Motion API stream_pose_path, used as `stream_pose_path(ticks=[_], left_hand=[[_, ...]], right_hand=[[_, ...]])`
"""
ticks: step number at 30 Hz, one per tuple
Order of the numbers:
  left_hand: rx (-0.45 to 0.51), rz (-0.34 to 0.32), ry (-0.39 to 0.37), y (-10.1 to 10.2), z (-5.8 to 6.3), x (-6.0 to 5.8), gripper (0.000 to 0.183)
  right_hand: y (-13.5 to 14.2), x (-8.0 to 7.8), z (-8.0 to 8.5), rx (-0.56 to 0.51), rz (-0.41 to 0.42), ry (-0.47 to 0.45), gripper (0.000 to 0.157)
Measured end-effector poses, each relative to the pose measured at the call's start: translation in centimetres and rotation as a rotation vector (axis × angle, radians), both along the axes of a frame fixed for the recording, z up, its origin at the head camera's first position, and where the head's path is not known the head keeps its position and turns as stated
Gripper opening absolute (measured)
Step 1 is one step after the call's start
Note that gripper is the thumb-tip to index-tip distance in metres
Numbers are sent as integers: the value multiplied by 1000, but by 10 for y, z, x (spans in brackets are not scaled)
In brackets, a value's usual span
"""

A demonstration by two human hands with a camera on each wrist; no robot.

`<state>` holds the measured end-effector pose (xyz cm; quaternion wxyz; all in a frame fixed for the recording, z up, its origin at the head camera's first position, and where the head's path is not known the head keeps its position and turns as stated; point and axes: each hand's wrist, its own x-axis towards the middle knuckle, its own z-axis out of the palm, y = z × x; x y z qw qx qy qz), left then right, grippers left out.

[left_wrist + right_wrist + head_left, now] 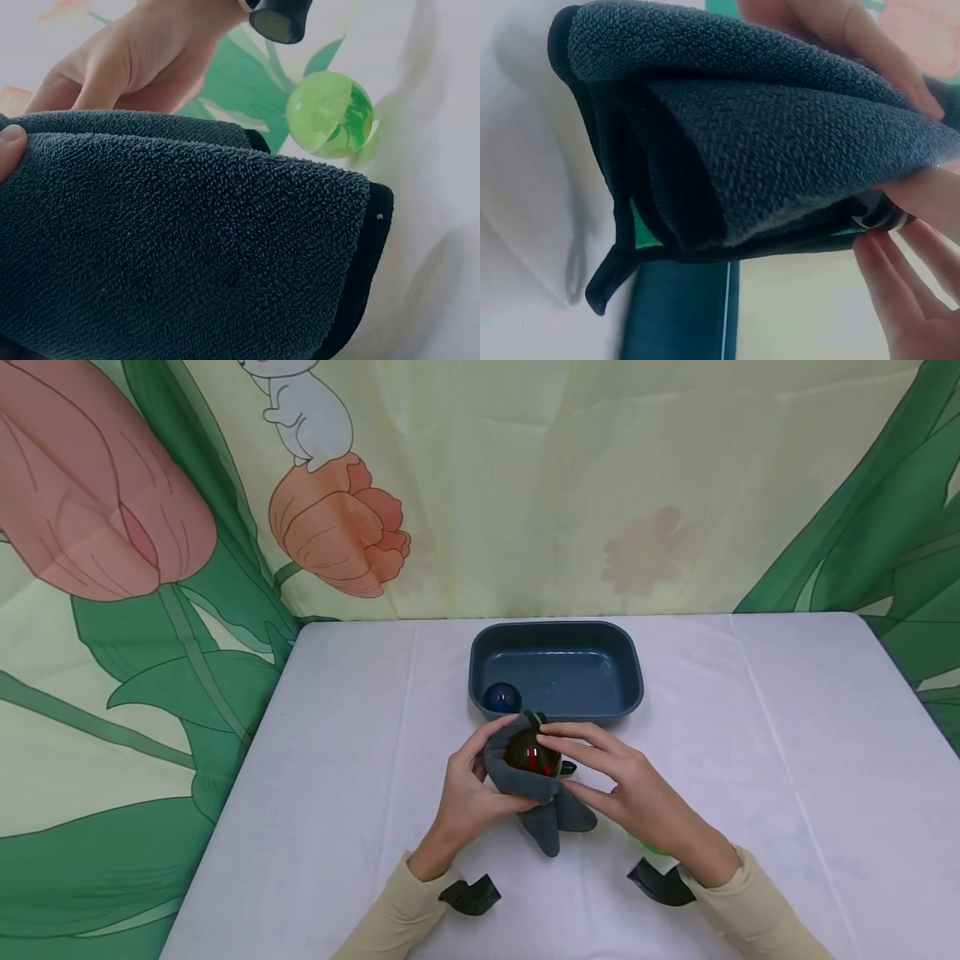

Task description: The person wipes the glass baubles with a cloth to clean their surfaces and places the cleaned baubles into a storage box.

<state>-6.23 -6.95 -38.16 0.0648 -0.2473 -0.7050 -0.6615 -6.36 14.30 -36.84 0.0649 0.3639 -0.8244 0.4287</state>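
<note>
My left hand (474, 785) holds a dark grey-blue terry cloth (517, 783), cupped from the left around a dark, shiny ball (531, 752). Two tails of the cloth hang below the ball. From the right, my right hand (618, 777) holds the ball and the cloth's edge between its fingers and thumb. Folded layers of the towel (187, 232) fill much of the left wrist view, edged in black binding. In the right wrist view, the cloth (795, 142) hides most of the ball; a little of it shows near the fingertips (874, 262).
Just beyond my hands stands a dark blue rectangular basin (558, 672), with a blue ball (502, 697) in its near left corner. A clear green ball (330, 115) lies on the white-covered table (750, 735), mostly behind my right wrist in the head view.
</note>
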Motion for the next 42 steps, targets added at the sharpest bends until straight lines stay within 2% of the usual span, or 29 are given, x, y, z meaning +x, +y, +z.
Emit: stream_pose_path(ticks=[12,14,21,25,33,38,42], left_hand=[[-13,-15,-7,2,3,2,77],[-9,-15,-10,2,3,2,78],[6,-23,-9,3,3,2,78],[3,-11,2,3,3,2,76],[21,-16,-1,3,2,1,76],[4,-5,7,2,3,1,75],[6,-6,0,1,3,1,75]], right_hand=[[-2,1,-2,-30,-44,-22,66],[-3,1,-2,-49,-46,-60,64],[-5,1,-1,-149,-48,-300,56],[-5,0,-1,-170,-48,-353,54],[0,1,5,-118,-45,-263,55],[3,1,7,-101,-46,-143,57],[2,0,4,-69,-10,-35,61]])
